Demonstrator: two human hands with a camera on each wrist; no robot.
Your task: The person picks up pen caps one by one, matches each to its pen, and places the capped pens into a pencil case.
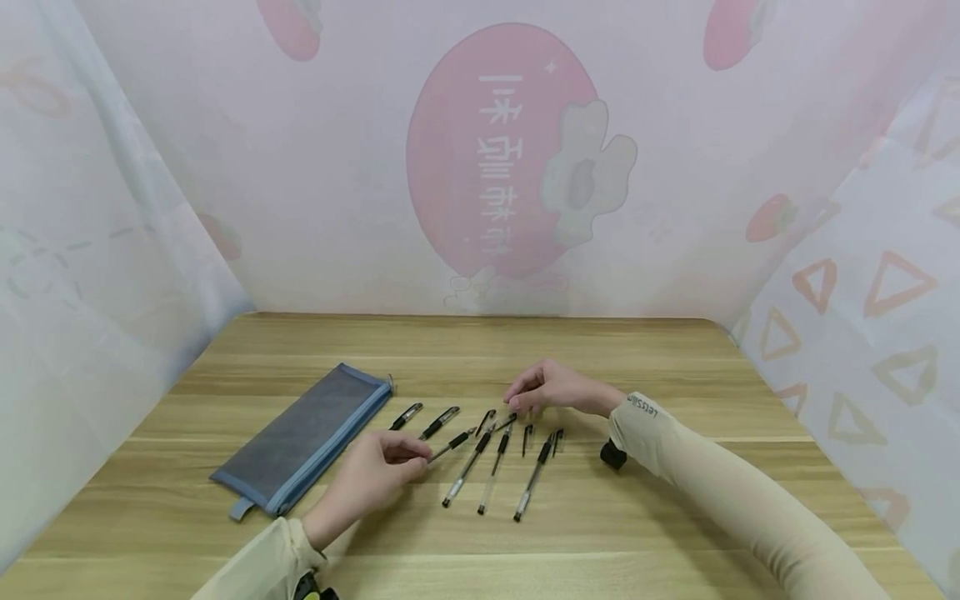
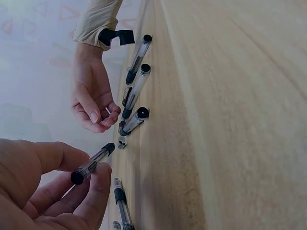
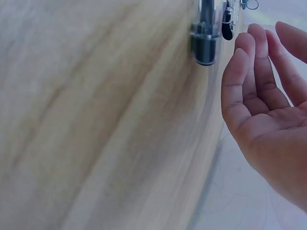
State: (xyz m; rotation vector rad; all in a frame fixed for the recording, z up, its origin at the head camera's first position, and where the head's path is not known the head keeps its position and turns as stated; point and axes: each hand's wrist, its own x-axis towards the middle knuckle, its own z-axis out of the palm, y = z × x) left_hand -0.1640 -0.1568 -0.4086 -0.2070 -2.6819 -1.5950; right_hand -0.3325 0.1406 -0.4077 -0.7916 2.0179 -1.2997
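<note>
My left hand (image 1: 375,471) pinches a clear gel pen (image 2: 93,164) between thumb and fingers, its black grip (image 1: 462,439) pointing away to the right. In the head view, three uncapped gel pens lie side by side right of it: one pen (image 1: 467,471), a middle pen (image 1: 492,473) and a right-hand pen (image 1: 530,482). Several small black caps lie by their far ends, among them a cap (image 1: 486,422) and another cap (image 1: 527,439). My right hand (image 1: 553,388) hovers just past these caps, fingers loosely bent, with nothing visible in them in the right wrist view.
A grey-blue zippered mesh pencil case (image 1: 300,437) lies flat on the wooden table (image 1: 637,533), left of the pens. Between it and the held pen are two capped pens, a left one (image 1: 406,416) and a right one (image 1: 439,422). Printed curtains surround the table.
</note>
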